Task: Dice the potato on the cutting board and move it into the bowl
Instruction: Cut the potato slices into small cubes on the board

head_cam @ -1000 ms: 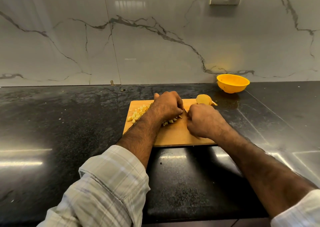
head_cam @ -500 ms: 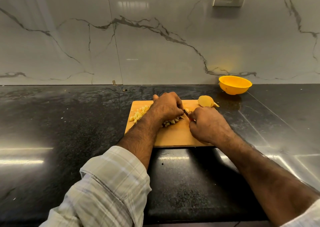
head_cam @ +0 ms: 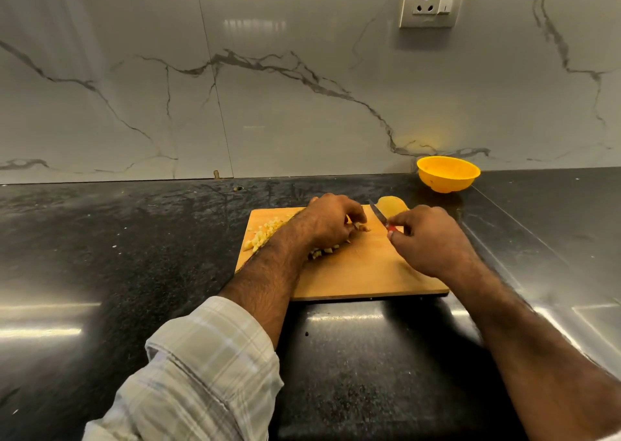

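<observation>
Right hand (head_cam: 433,242) grips knife (head_cam: 381,217); left hand (head_cam: 331,220) curls over diced potato (head_cam: 327,250), unsliced potato half (head_cam: 391,206) just behind blade.

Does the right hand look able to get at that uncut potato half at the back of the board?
Probably yes. The potato half lies just beyond the right hand with nothing between them, but that hand grips the knife, so it would need to set it down first.

The left hand (head_cam: 331,220) covers part of the diced potato (head_cam: 324,250) on the cutting board (head_cam: 363,272); the right hand (head_cam: 428,239) hides most of the knife handle (head_cam: 391,228), and both sleeves run off the bottom edge
</observation>
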A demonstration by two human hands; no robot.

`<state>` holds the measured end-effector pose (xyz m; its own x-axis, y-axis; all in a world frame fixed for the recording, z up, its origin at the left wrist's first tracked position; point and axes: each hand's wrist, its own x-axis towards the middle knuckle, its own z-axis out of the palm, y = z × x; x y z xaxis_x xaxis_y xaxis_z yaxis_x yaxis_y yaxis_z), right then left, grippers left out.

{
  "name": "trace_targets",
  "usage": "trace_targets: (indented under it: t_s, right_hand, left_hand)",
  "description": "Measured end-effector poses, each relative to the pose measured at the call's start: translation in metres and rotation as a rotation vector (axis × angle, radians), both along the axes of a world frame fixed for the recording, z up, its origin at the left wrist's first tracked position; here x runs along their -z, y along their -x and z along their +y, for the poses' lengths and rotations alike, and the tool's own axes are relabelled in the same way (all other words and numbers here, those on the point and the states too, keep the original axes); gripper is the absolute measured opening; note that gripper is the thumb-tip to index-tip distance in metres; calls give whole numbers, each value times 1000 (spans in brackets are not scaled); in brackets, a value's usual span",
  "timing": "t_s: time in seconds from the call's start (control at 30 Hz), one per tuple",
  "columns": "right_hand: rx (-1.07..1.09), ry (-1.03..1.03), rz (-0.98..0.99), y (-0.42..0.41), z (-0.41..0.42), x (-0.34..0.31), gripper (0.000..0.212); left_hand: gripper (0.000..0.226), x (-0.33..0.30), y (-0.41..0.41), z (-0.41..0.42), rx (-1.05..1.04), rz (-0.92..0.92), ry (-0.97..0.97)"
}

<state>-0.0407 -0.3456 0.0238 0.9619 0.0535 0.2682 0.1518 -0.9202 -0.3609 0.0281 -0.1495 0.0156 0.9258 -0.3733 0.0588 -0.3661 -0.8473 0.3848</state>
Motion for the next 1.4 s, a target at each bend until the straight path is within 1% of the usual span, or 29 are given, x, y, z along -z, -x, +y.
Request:
trace_targets:
  t_s: [0.07, 0.2, 0.27, 0.33, 0.43, 0.53, 0.63, 0.7, 0.83, 0.97, 1.03, 1.17, 1.3, 1.4]
  right_hand:
    - [22, 32, 71, -3, 1, 3, 38]
    - [65, 49, 158, -5, 0, 0, 38]
    - [56, 76, 201, -4, 1, 0, 38]
    - [30, 105, 230, -2, 6, 2, 41]
    - [-2, 123, 237, 0, 13, 4, 44]
    - [6, 180, 209, 2, 15, 0, 40]
    - [18, 255, 159, 1, 15, -4, 37]
    - [44, 271, 129, -1, 15, -5, 36]
    - [106, 235, 76, 1, 9, -9, 33]
    - [77, 206, 156, 7, 8, -7, 35]
    - [38, 175, 197, 7, 12, -3, 40]
    - [-12, 183, 275, 2, 20, 3, 49]
    - [-2, 162, 298, 0, 22, 4, 46]
    - [-3, 117, 270, 2, 22, 3, 44]
  left_hand:
    - [27, 0, -1, -1, 10, 2, 19]
    - [29, 0, 0, -4, -12, -23, 44]
    - [31, -1, 1, -8, -19, -30, 54]
    - [29, -2, 2, -9, -24, -44, 66]
    - [17, -2, 2, -5, -56, -76, 112]
    - [11, -3, 4, -5, -113, -59, 157]
    - [8, -4, 6, -9, -150, -59, 147]
    - [9, -5, 8, -12, -155, -59, 99]
    - [20, -10, 12, -14, -116, -72, -85]
    - [26, -15, 11, -13, -72, 8, -128]
    - [26, -12, 9, -14, -62, 29, -115]
    - [22, -7, 5, -17, -96, -16, -35]
    - [20, -4, 3, -13, -96, -47, 21]
    - [26, -4, 2, -4, -56, -35, 40]
